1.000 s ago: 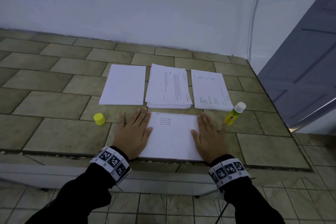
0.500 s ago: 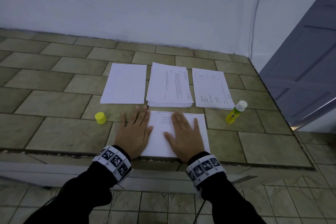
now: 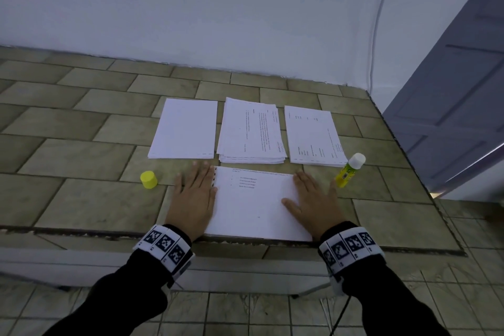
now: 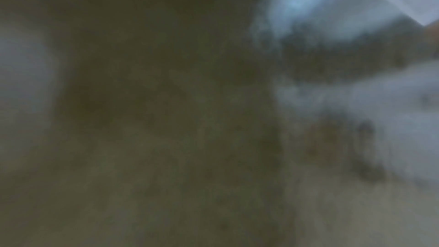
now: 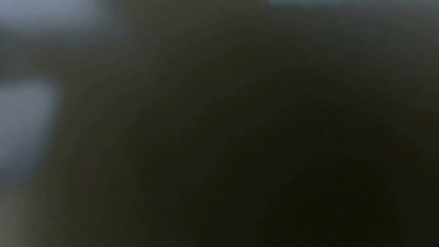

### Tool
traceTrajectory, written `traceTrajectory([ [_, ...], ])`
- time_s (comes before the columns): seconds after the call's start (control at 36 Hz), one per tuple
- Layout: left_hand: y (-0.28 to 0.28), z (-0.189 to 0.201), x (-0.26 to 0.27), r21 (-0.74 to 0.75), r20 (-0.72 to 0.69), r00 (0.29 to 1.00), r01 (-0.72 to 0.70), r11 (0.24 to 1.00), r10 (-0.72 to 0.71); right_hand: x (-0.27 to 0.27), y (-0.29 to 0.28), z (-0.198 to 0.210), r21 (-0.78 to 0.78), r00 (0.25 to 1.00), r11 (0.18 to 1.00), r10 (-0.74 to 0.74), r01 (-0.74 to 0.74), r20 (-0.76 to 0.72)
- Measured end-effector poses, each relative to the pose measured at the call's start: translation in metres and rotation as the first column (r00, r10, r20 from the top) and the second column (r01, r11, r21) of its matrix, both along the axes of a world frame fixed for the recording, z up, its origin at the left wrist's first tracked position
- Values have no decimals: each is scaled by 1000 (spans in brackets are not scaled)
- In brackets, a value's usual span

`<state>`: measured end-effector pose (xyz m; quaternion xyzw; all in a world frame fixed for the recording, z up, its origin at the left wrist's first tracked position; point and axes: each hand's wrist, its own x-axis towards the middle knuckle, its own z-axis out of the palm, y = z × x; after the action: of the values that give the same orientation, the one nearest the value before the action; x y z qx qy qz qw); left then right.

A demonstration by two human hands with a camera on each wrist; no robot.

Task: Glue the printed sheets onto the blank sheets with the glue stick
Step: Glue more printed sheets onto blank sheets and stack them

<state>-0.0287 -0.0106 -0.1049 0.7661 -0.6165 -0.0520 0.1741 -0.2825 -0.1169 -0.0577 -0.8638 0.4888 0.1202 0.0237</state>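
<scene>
Printed sheet [image 3: 256, 202] lies at the bench [image 3: 81, 161] near edge, just in front of the middle stack [image 3: 252, 131]. Left hand [image 3: 192, 199] flat on its left margin, right hand [image 3: 313, 203] flat on its right; fingers straight, gripping nothing. Step judged: pressing down. Advice: smooth from centre outward, firm on corners. Glue stick [image 3: 350, 170] uncapped, right of sheet; cap [image 3: 149, 179] left. Blank sheet underneath not visible. Both wrist views dark, unreadable.
</scene>
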Motion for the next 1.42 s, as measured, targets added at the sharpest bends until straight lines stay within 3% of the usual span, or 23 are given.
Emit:
traceTrajectory([
  [0.08, 0, 1, 1, -25, -39, 999, 15, 1000, -16, 5, 2, 10, 57, 998, 998, -13, 10, 55],
  [0.19, 0, 7, 2, -86, -196, 980, -6, 996, -11, 10, -3, 17, 149, 989, 989, -36, 14, 146],
  [0.33, 2, 7, 3, -157, -381, 924, -76, 985, 10, 11, -2, 20, 53, 990, 998, -38, 31, 139],
  [0.42, 2, 6, 3, -163, -421, 907, -90, 982, 13, 8, -3, 21, 13, 991, 998, -65, 64, 120],
  [0.58, 2, 5, 3, -155, -374, 927, -75, 985, 11, -4, -5, 23, 135, 960, 978, -185, 159, 209],
  [0.72, 1, 3, 3, -156, -380, 925, -78, 985, 13, -11, -6, 30, 207, 888, 965, -235, 163, 396],
  [0.97, 5, 9, 0, -183, -427, 904, -89, 979, 2, -35, -4, 92, 290, 800, 952, -249, 99, 545],
  [1.08, 3, 4, 4, -155, -387, 922, -66, 986, 1, -35, -18, 112, 243, 680, 964, -250, 108, 689],
  [1.25, 0, -4, 4, -131, -214, 977, -26, 991, -2, -1, -50, 96, 267, 459, 943, -329, 196, 825],
  [1.42, 0, 1, 2, -104, -184, 983, -25, 994, 6, 44, -78, 62, 337, 473, 919, -395, 206, 788],
])
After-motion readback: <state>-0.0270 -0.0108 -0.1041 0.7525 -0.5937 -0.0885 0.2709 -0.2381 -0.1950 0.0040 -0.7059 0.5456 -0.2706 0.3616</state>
